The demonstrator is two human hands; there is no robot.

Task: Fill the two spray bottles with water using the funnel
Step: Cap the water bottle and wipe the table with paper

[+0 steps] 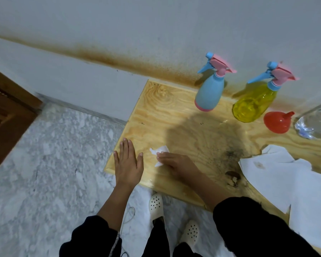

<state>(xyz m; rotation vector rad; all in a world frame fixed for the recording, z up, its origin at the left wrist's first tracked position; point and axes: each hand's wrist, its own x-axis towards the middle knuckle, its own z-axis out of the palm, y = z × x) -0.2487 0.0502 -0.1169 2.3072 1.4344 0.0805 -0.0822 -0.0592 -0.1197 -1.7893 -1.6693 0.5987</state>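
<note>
A light blue spray bottle and a clear yellow spray bottle stand at the back of the wooden table, both with pink-and-blue trigger heads on. A red funnel lies on its side just right of the yellow bottle. A clear water bottle shows partly at the right edge. My left hand hovers flat and open over the table's front left corner. My right hand presses a small white tissue onto the tabletop, far from the bottles.
White cloths or paper sheets cover the table's front right. A dark stain and a knot mark the wood beside them. The wall runs right behind the bottles. Marble floor and a wooden door lie to the left; my feet stand below the table edge.
</note>
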